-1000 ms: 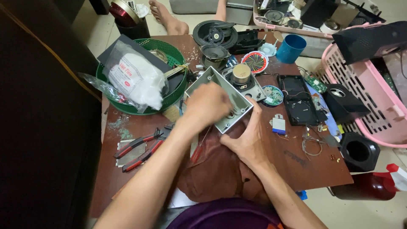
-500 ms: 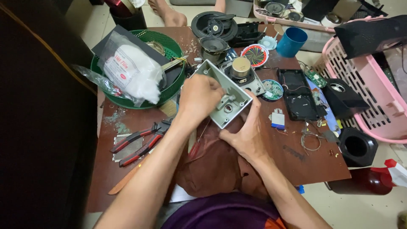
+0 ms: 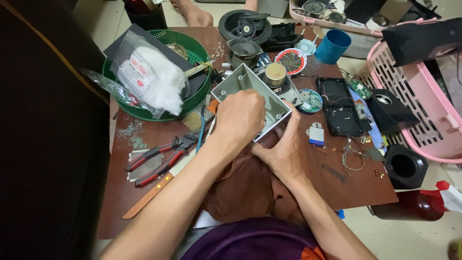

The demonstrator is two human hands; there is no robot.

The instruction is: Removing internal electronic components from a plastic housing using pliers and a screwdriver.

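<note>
While open, grey casing [image 3: 250, 91] around fingers [image 3: 250, 108]

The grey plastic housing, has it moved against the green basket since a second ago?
Cannot tell. The grey housing sits right of the green basket with about the same gap throughout, held by the left hand and right hand; the camera shifted.

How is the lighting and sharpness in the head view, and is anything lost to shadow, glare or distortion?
Head view: even, soft light; the left hand and the grey open plastic box it reaches into are sharp, with only faint shadows on the brown wooden table. The dark mass along the left edge shows no detail. The pink slatted basket bends slightly near the right edge.
</note>
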